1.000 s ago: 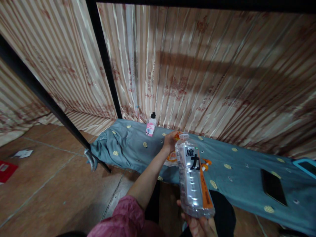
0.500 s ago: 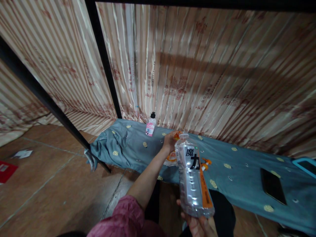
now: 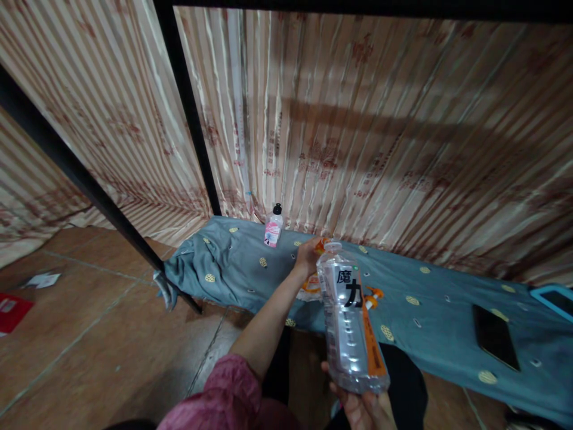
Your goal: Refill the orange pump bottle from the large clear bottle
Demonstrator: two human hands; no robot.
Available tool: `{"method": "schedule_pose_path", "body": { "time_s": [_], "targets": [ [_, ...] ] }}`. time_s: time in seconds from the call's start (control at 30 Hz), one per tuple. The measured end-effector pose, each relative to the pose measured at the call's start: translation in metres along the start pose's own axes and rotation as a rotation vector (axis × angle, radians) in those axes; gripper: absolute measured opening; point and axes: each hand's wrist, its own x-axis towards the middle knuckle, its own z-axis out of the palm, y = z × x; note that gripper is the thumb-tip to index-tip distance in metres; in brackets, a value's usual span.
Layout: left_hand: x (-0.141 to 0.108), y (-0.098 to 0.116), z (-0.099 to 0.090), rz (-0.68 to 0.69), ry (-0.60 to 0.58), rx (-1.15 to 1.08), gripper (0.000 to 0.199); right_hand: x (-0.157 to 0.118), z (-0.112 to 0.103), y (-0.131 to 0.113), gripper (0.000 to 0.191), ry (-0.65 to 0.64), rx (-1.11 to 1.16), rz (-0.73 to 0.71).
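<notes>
My right hand (image 3: 359,411) grips a clear plastic bottle (image 3: 348,328) near its base. The bottle has no cap, leans a little and carries black characters with an orange label strip. Behind the bottle's neck, my left hand (image 3: 308,258) is closed on an orange object (image 3: 323,243); its kind is hard to make out. Below that hand, partly covered by the bottle, lies a clear and orange printed piece (image 3: 310,289). An orange and white spray head (image 3: 373,297), partly hidden, rests right of the bottle.
A grey-blue pineapple-print cloth (image 3: 242,269) covers the low bench. On it stand a pink-labelled bottle with a black cap (image 3: 274,227), a dark phone (image 3: 495,337) and a blue-rimmed object (image 3: 555,298). Black metal posts (image 3: 188,107) and a striped curtain (image 3: 331,131) border it.
</notes>
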Motion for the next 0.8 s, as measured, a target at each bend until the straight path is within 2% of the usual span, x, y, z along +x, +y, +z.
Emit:
{"method": "schedule_pose_path", "body": {
  "time_s": [0.37, 0.6, 0.8],
  "targets": [
    [0.0015, -0.0099, 0.0031, 0.046, 0.007, 0.058, 0.013, 0.0038, -0.0078, -0.0018, 0.05, -0.043, 0.016, 0.024],
    [-0.0008, -0.0054, -0.0012, 0.062, -0.002, 0.057, 0.013, 0.0027, -0.0035, -0.0018, 0.054, -0.032, 0.055, 0.04],
    [0.0003, -0.0016, -0.0031, 0.048, -0.016, 0.093, 0.011, 0.0055, -0.0093, 0.0002, 0.056, -0.061, 0.05, 0.047]
  ]
}}
